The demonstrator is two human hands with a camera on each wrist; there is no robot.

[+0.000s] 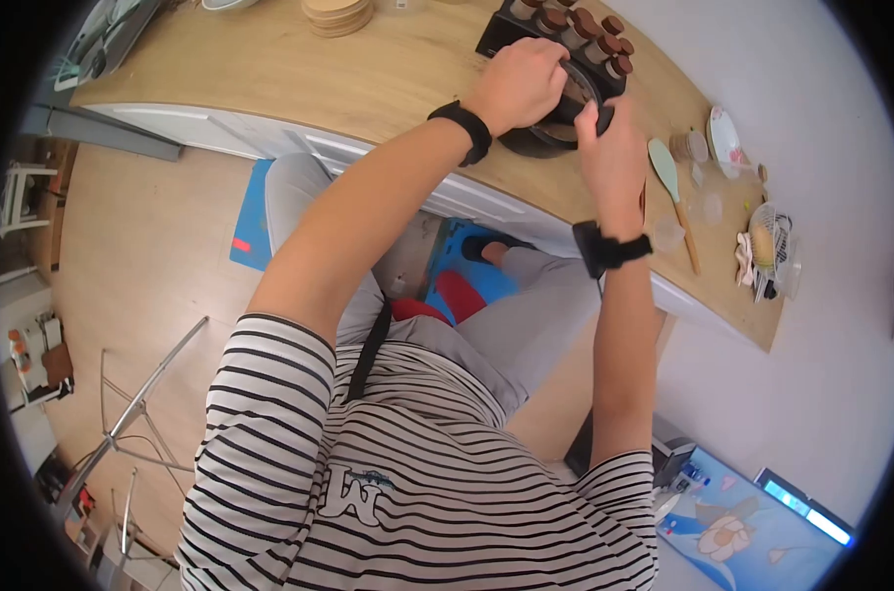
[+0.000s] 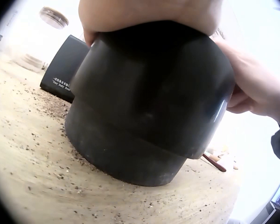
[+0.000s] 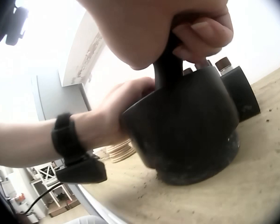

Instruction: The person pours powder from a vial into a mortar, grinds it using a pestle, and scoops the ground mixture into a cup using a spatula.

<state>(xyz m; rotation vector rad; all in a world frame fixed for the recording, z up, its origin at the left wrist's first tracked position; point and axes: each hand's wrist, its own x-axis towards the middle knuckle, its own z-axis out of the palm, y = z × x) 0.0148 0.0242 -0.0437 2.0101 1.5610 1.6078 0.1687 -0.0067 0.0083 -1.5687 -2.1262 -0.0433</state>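
A black mortar (image 2: pixel 144 107) with a wide upper part and a narrower base stands on the wooden counter. My left hand (image 1: pixel 526 84) holds its rim from the left, fingers over the edge. In the right wrist view, my right hand (image 3: pixel 196 32) grips a black pestle (image 3: pixel 168 72) whose lower end is hidden inside the mortar. Brown contents show in the mortar opening in the head view, partly covered by both hands. Dark crumbs (image 2: pixel 51 172) lie scattered on the counter around the base. Close behind stands a black rack (image 2: pixel 65 70) of cork-topped jars (image 1: pixel 580 30).
To the right lie a pale green spatula (image 1: pixel 663 167) with a wooden handle, a floral dish (image 1: pixel 724 138) and a wire whisk (image 1: pixel 780 236). A stack of round wooden coasters (image 1: pixel 336 15) sits at the back left. The counter's front edge runs just before my body.
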